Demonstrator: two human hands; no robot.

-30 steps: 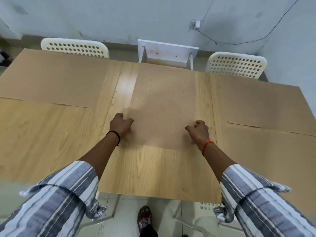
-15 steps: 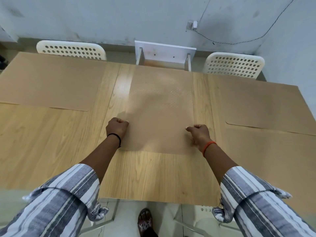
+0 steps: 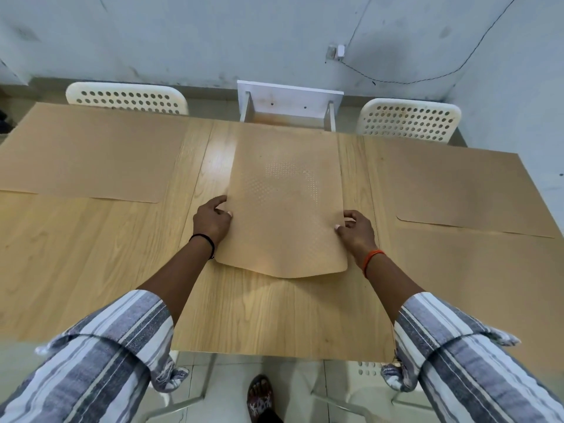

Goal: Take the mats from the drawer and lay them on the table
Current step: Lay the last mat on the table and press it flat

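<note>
Surface: light oak-grain table, long, its near edge running just above your rolled striped sleeves.

Item 1, centre mat: tan, with a dotted texture catching light in its middle. It lies lengthwise from the far edge of the table toward you. Its near edge is bowed and lifted off the wood, casting a shadow beneath. Your left hand pinches its left edge, thumb on top, the other fingers curled at the edge. Your right hand pinches the right edge the same way, thumb over the mat. Both hands are closed on this mat. A black band sits on your left wrist, an orange one on your right.

Item 2, left mat: same tan, flat on the far-left part of the table, well apart from the centre mat.

Item 3, right mat: same tan, on the far-right part, its near-left corner slightly raised.

Room: open white drawer at the far side of the table, just beyond the centre mat. Two white perforated chairs, one far left, one far right. Scuffed pale wall behind, with a small socket and a thin dark cable trailing right. Pale tiled floor below; your sandalled foot shows under the near edge.
</note>
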